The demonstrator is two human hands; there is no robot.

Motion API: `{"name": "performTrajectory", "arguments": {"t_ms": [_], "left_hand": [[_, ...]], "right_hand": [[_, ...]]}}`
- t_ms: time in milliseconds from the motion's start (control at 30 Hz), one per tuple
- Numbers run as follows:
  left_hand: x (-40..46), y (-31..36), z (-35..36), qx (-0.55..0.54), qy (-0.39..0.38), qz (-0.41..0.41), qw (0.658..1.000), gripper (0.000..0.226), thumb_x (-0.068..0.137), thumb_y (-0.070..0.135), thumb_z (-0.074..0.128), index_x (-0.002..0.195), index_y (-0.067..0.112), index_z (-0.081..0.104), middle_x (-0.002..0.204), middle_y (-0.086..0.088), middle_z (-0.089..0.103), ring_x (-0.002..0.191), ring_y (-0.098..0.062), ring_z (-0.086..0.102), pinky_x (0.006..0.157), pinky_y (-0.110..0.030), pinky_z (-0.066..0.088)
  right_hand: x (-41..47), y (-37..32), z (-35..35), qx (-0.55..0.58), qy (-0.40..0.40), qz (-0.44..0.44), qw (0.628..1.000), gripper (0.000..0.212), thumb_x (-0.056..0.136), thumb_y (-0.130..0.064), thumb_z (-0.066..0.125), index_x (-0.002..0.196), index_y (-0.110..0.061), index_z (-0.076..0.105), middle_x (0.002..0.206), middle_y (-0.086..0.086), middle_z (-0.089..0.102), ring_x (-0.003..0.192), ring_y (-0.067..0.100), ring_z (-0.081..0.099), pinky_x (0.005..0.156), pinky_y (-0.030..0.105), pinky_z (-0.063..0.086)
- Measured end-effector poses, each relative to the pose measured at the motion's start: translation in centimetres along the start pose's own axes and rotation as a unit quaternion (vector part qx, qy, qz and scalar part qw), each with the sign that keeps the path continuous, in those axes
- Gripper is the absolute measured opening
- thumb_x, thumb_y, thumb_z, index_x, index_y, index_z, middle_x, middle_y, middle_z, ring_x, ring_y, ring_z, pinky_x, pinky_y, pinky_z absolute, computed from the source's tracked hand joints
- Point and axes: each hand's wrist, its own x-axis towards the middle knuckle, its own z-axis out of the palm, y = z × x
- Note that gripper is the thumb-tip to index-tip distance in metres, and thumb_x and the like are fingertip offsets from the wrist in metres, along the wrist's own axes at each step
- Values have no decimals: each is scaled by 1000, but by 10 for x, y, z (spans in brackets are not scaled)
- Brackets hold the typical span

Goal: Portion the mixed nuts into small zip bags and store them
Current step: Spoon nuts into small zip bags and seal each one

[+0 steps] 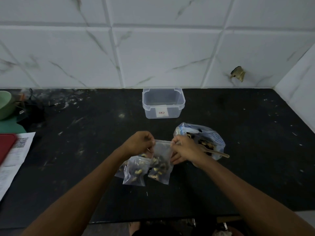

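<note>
Two filled zip bags (135, 171) are lying on the black counter (85, 150) nearest to the person, one partly over the other, with nuts showing through the clear plastic. Just beside them, to the right, a third small bag (162, 160) is standing upright with nuts (157, 166) in its lower half. The left hand (139, 143) is pinching the top left corner of this bag, and the right hand (183, 150) is pinching the top right corner, so its top edge is being held stretched between them. Behind the right hand, the big bag (209, 138) of mixed nuts is lying open on the counter, and a wooden spoon (216, 153) is sticking out of it toward the right. Farther back, near the tiled wall (153, 48), a clear plastic box (163, 103) is standing without a lid; it is holding only a small white label. At the far left, a green bowl (5, 104), a red lid (6, 145) and a printed paper (15, 160) are lying.
</note>
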Motion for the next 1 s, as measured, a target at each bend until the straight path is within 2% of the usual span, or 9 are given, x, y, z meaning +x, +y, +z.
{"name": "performTrajectory", "arguments": {"t_ms": [100, 167, 300, 367, 567, 667, 767, 867, 1000], "left_hand": [[1, -4, 13, 73, -46, -31, 996, 8, 94, 7, 55, 99, 6, 62, 77, -6, 72, 68, -11, 71, 59, -13, 52], [3, -7, 21, 151, -59, -35, 986, 8, 94, 10, 57, 98, 12, 63, 79, -2, 72, 67, -5, 70, 57, -11, 51], [8, -7, 30, 296, -41, -16, 954, 12, 93, 18, 60, 101, 16, 68, 98, 0, 69, 86, -12, 66, 82, -30, 55], [9, -6, 32, 317, -33, -7, 948, 10, 92, 21, 61, 101, 19, 67, 100, 0, 68, 89, -12, 64, 84, -31, 54], [13, 1, 29, 245, 2, -6, 970, 15, 92, 35, 62, 98, 21, 63, 91, 4, 64, 81, -6, 61, 73, -24, 50], [18, 14, 26, 189, 72, 19, 979, 14, 95, 32, 59, 98, 20, 63, 85, 5, 63, 78, -6, 62, 68, -21, 48], [28, 30, 31, 158, 88, 41, 983, 11, 96, 29, 58, 100, 20, 64, 87, 4, 64, 80, -6, 63, 68, -20, 48], [36, 40, 41, 157, 81, 44, 983, 8, 96, 29, 58, 95, 23, 64, 87, 3, 66, 82, -9, 64, 75, -28, 54], [37, 41, 52, 170, 62, 53, 982, 7, 96, 28, 57, 91, 25, 61, 87, 3, 65, 83, -9, 64, 81, -30, 54]], "right_hand": [[-4, 16, 4, -17, -16, 37, 999, 8, 99, -14, 48, 104, -12, 53, 88, 17, 71, 73, 24, 74, 68, 37, 61], [-6, 25, 8, -32, -18, 56, 998, 7, 99, -13, 47, 103, -14, 53, 88, 15, 71, 73, 22, 74, 69, 36, 61], [-6, 36, 15, -59, -2, 75, 995, 9, 98, -13, 49, 105, -15, 53, 88, 12, 71, 71, 20, 73, 66, 33, 61], [-6, 39, 14, -62, 3, 74, 995, 12, 97, -12, 50, 109, -14, 54, 90, 11, 70, 72, 19, 73, 67, 34, 62], [-24, 35, -6, -140, 32, 11, 990, 24, 96, -17, 55, 120, -20, 54, 89, 3, 67, 70, 11, 69, 57, 20, 53], [-34, 30, -39, -228, 160, -62, 958, 12, 95, -18, 55, 100, -18, 66, 85, -3, 66, 73, 9, 64, 65, 23, 53], [-33, 39, -77, -346, 295, -69, 888, 17, 94, -20, 55, 84, -18, 69, 79, -1, 67, 71, 14, 64, 67, 34, 55], [-31, 48, -96, -457, 281, -25, 843, 15, 93, -22, 57, 88, -16, 70, 86, 2, 63, 71, 15, 61, 62, 30, 51], [-30, 52, -95, -496, 235, 15, 836, 18, 91, -26, 60, 101, -11, 66, 98, 6, 57, 78, 17, 55, 65, 29, 46]]}}
